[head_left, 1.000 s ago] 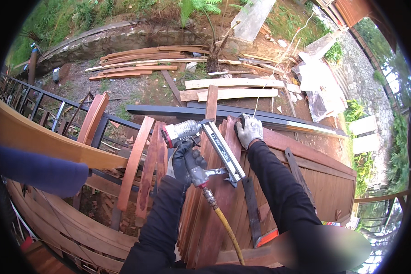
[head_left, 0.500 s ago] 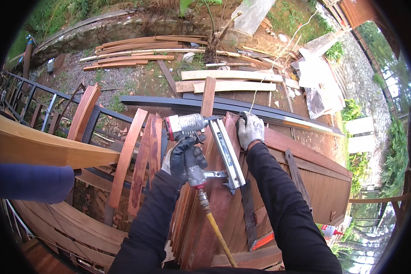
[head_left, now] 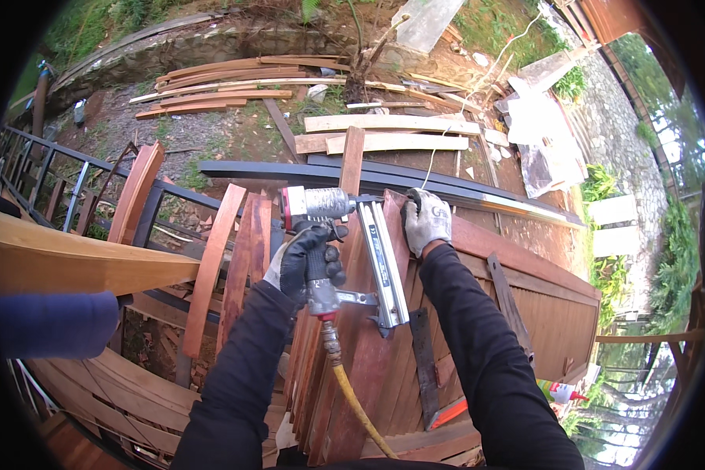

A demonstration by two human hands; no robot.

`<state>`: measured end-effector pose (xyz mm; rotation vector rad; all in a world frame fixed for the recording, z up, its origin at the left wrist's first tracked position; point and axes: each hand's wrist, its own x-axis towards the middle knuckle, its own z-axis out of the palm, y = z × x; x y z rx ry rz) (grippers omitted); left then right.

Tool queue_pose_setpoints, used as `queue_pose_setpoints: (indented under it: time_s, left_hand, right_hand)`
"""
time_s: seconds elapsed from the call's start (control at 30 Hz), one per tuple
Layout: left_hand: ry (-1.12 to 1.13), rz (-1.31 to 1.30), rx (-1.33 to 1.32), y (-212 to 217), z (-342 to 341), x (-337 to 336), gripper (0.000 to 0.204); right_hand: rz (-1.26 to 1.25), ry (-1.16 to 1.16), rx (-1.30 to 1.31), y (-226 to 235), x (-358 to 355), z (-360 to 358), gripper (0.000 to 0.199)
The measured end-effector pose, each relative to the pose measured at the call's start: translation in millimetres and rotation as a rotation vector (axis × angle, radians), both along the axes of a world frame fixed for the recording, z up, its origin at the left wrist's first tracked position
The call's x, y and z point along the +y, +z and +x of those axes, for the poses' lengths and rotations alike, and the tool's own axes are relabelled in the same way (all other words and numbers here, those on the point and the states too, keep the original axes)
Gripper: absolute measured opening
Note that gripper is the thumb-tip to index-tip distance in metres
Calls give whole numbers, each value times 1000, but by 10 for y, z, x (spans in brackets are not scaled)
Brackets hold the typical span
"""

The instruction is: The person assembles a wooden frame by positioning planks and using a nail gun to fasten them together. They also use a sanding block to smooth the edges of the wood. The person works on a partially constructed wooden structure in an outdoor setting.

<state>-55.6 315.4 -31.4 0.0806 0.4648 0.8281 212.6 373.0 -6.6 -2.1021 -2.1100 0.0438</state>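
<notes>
My left hand [head_left: 305, 262], in a dark glove, grips the handle of a pneumatic nail gun [head_left: 352, 243] with a silver body, a long magazine and a yellow air hose [head_left: 356, 403] trailing toward me. The gun's nose points at the top of upright reddish wooden planks [head_left: 368, 368]. My right hand [head_left: 427, 222], in a grey glove, holds the top edge of a plank right beside the gun's nose. A dark metal beam [head_left: 305, 174] runs just behind the plank tops.
A curved light wooden beam [head_left: 78, 262] and someone's blue sleeve [head_left: 47, 323] are at the left. Loose planks [head_left: 219, 82] lie on the ground far below, past a black railing [head_left: 63, 180]. A brown panelled surface [head_left: 548, 305] stretches to the right.
The view has shifted slightly; the nail gun and both hands stay at the plank tops, with the gun a little lower in the picture than before.
</notes>
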Motion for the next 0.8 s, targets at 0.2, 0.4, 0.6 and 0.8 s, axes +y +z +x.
queue_pose_setpoints:
  time_s: [0.2,0.4,0.6,0.8]
  left_hand:
    - [3,0,87,25,7,12,43]
    - [-48,45,57,-2,-60,99,31]
    - [-85,45,120,64,-110,172,31]
    - [-84,23,170,155,-108,211,31]
  right_hand:
    - [-2,-6,0,-31,-9,52,32]
    - [-15,-13,-5,-21,-4,32,33]
    - [-28,-14,-2,7,-2,5,31]
    - [-40,-19,-4,47,-2,-24,30]
